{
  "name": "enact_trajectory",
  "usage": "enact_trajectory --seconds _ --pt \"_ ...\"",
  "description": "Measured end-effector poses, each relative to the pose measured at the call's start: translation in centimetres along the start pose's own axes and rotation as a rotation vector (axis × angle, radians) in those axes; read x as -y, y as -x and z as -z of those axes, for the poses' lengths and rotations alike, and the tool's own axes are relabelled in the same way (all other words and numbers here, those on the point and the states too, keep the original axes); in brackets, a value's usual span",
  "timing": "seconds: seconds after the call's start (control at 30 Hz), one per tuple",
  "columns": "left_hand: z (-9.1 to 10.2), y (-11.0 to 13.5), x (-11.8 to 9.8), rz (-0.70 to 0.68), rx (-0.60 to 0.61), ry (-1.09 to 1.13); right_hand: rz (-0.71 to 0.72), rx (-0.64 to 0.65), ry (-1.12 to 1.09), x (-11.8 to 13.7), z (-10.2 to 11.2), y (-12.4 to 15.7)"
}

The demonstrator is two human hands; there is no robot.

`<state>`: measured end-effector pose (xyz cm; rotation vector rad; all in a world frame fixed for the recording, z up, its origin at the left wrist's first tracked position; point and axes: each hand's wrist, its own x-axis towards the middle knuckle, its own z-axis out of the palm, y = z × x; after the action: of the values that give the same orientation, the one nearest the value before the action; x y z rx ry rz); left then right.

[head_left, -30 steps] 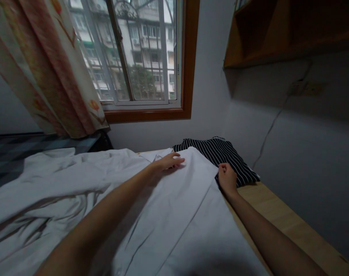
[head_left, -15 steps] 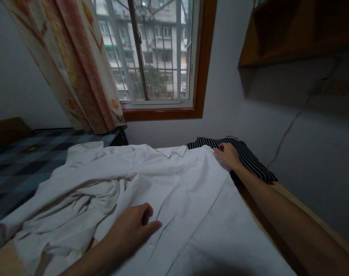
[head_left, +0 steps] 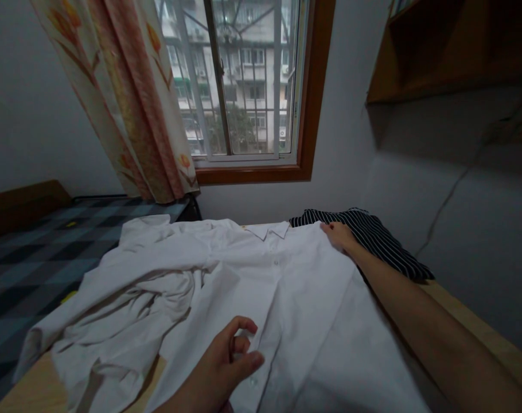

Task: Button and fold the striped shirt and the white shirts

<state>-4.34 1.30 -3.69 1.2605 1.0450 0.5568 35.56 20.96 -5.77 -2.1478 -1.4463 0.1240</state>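
Note:
A white button shirt [head_left: 261,287] lies spread across a wooden table [head_left: 480,321], collar toward the window. Its left side is bunched in folds. My left hand [head_left: 226,367] is near the front, thumb and fingers pinched on the shirt's button placket. My right hand [head_left: 341,235] reaches far out and rests on the shirt's right shoulder, fingers curled at the fabric's edge, next to a folded black-and-white striped garment [head_left: 373,235].
A barred window [head_left: 244,80] with a wooden frame faces me, a floral curtain [head_left: 132,103] hanging at its left. A checked bed cover [head_left: 32,252] lies to the left. A wooden shelf [head_left: 450,51] hangs on the right wall.
My left hand has drawn back from the collar to the near placket and now pinches it. My right hand slid forward to the shoulder. The view turned left.

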Motion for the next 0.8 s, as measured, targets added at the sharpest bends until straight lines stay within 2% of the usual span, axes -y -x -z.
enact_trajectory --seconds 0.1,0.23,0.33,0.43,0.53,0.6,0.67,0.73,0.8 --pt "0.1 -0.3 0.4 0.002 0.034 0.125 0.080 0.024 -0.045 -0.3 0.6 -0.4" --pt "0.0 -0.6 0.5 0.010 0.078 0.227 0.042 -0.050 -0.062 -1.9 1.7 -1.3" --pt "0.0 -1.3 0.6 0.023 -0.025 0.121 -0.023 -0.056 -0.032 -3.3 1.8 -1.3" --pt "0.2 -2.1 0.8 -0.033 -0.166 0.003 -0.079 -0.065 -0.019 -3.9 1.7 -0.8" --pt "0.9 -2.1 0.7 -0.093 -0.215 -0.060 -0.068 -0.055 -0.067 -4.0 2.1 0.4" --pt "1.3 -1.7 0.5 -0.066 -0.182 -0.060 0.026 0.018 -0.148 -4.6 2.8 1.8" --pt "1.7 -1.3 0.2 -0.015 -0.124 -0.036 0.209 0.151 -0.270 -5.8 3.7 3.6" --pt "1.8 -1.2 -0.2 0.029 -0.041 0.061 0.390 0.272 -0.353 -7.5 4.5 5.4" --pt "1.5 -1.4 -0.9 0.057 0.053 0.215 0.483 0.297 -0.348 -8.9 4.9 7.0"
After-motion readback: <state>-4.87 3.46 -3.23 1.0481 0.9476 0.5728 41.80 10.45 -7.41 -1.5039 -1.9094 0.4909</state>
